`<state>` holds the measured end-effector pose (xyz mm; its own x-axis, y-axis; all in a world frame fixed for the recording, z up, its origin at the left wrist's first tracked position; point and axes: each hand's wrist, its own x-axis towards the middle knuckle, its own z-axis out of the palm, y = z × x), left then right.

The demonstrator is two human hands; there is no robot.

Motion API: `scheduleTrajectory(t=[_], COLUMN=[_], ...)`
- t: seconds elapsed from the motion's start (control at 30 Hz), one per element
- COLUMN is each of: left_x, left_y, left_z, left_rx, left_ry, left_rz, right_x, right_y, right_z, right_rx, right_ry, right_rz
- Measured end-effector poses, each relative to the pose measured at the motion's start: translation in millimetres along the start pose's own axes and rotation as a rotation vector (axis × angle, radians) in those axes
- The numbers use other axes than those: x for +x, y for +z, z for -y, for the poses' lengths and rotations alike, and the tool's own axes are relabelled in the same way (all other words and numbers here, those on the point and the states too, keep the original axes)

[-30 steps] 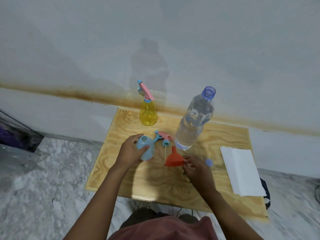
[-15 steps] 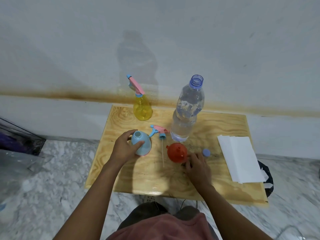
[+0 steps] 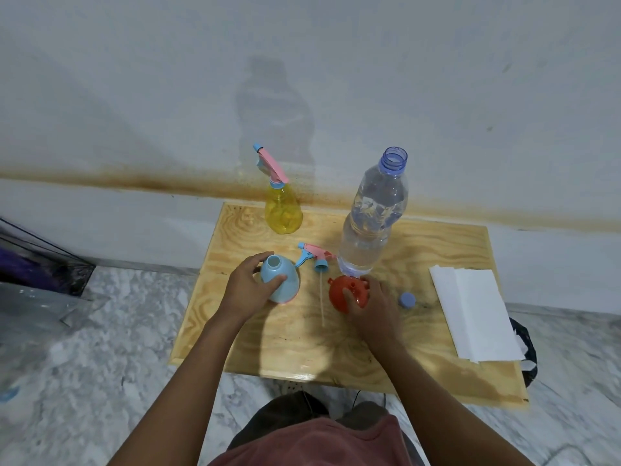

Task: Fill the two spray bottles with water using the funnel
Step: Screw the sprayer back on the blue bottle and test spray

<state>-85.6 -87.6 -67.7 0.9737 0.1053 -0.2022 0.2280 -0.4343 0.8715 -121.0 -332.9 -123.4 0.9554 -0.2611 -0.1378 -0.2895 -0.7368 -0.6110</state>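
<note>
Centre of frame: your left hand [image 3: 247, 290] curls round the blue bottle [image 3: 282, 280], holding it upright with its open neck up, apparently ready for the funnel [image 3: 346, 294]. Just right of centre, your right hand [image 3: 373, 307] grips that funnel, a smooth orange-red plastic cone; whether it rests on the desk [image 3: 437, 250] or is clear of it cannot be told. The sprayer [image 3: 316, 255] lies just behind and between the two, its thin tube stretched toward the lower edge, set aside so the neck is free. The water bottle [image 3: 373, 223], clear ribbed plastic, stands uncapped behind the funnel; its cap [image 3: 407, 300] lies right of your right hand. The yellow bottle [image 3: 283, 213], translucent and pear-shaped, stands upper centre with its spray head [image 3: 270, 164] on, not yet filled. Folded white paper [image 3: 473, 314] lies at the right, probably for spills. The desk is pale plywood with swirling grain
</note>
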Motion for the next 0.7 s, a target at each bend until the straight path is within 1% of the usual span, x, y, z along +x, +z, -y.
scheduleTrajectory(t=[0.07,0.1,0.13,0.2,0.3,0.4,0.57,0.7], left_x=[0.0,0.3,0.7,1.1,2.2,4.9,11.3,12.4], left_y=[0.8,1.5,2.1,3.5,3.7,3.5,6.2,2.3], left_z=[1.0,1.7,2.4,5.8,15.1,23.0,28.3,29.1], left_rx=[0.008,0.008,0.004,-0.004,0.001,-0.011,0.034,0.071], left_ry=[0.004,0.002,-0.004,-0.019,-0.030,-0.042,-0.040,-0.020], left_rz=[-0.006,-0.005,0.002,0.031,0.070,0.095,0.106,0.079], right_x=[-2.6,-1.6,1.0,10.6,28.5,40.3,50.5,54.8], right_y=[-3.1,-2.6,-0.6,4.1,12.8,27.4,49.4,57.8], right_z=[15.8,24.1,32.8,52.0,75.4,84.8,82.6,84.5], right_rx=[0.000,-0.005,-0.005,0.020,0.046,-0.024,0.006,0.035], right_ry=[-0.133,-0.199,-0.251,-0.271,-0.135,-0.008,0.149,0.186], right_rz=[-0.083,-0.089,-0.068,0.016,0.157,0.259,0.309,0.269])
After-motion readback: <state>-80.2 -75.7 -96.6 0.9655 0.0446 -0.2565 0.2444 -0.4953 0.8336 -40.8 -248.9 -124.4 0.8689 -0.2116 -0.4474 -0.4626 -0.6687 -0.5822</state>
